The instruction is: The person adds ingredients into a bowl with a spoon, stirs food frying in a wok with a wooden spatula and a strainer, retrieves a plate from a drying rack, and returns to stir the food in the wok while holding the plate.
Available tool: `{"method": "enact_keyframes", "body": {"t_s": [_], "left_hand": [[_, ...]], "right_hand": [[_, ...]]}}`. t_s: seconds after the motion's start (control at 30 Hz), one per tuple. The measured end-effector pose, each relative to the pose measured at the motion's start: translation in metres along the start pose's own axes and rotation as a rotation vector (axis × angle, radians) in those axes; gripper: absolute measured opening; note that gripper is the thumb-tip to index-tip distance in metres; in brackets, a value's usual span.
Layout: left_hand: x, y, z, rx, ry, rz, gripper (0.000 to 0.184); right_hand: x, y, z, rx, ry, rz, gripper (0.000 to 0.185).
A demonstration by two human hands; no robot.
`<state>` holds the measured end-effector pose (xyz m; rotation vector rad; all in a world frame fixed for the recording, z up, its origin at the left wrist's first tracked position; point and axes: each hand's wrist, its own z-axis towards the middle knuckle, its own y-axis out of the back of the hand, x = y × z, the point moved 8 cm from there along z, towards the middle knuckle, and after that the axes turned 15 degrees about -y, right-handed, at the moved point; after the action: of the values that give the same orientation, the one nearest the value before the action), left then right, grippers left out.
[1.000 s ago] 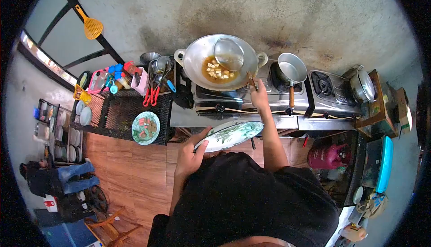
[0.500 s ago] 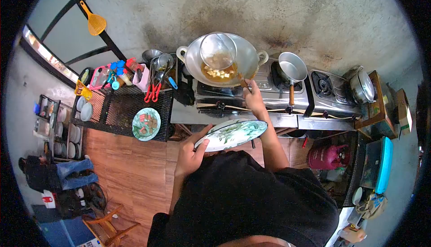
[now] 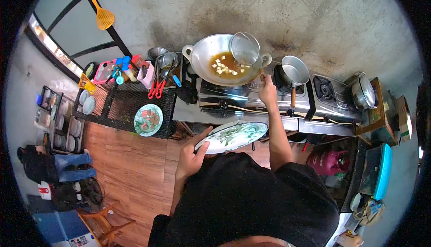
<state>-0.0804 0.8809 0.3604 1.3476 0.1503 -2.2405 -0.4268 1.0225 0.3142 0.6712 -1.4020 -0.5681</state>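
The left hand grips a green-and-white plate on the near side; the right hand grasps a strainer over the right of the wok (pale cubes sit in brown liquid there). A hasty dip could splash that hand.

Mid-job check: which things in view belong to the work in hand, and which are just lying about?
In use:
- wok with pale cubes in brownish liquid
- strainer, in the right hand
- green-patterned plate, in the left hand

Apparently just nearby:
- wooden-handled saucepan
- red-handled utensils
- orange skimmer
- gas cylinder
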Motion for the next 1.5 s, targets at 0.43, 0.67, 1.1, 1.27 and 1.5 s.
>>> {"method": "enact_keyframes", "body": {"t_s": [0.43, 0.67, 1.1, 1.27, 1.5], "left_hand": [[-0.023, -0.005, 0.008, 0.048, -0.068, 0.024, 0.032], [-0.026, -0.004, 0.001, 0.037, -0.05, 0.027, 0.032], [-0.011, 0.002, -0.012, -0.018, -0.044, -0.014, 0.033], [-0.015, -0.003, -0.006, -0.001, -0.074, -0.038, 0.033], [-0.006, -0.006, -0.008, 0.014, -0.032, -0.022, 0.033]], "right_hand": [[0.01, -0.045, -0.023, 0.18, 0.143, -0.06, 0.033], [0.012, -0.051, -0.002, 0.18, 0.148, -0.198, 0.032], [-0.002, -0.022, 0.017, 0.094, 0.269, -0.095, 0.031], [0.001, -0.025, 0.015, 0.389, 0.136, 0.041, 0.032], [0.014, -0.044, 0.035, 0.315, 0.248, -0.229, 0.031]]}}
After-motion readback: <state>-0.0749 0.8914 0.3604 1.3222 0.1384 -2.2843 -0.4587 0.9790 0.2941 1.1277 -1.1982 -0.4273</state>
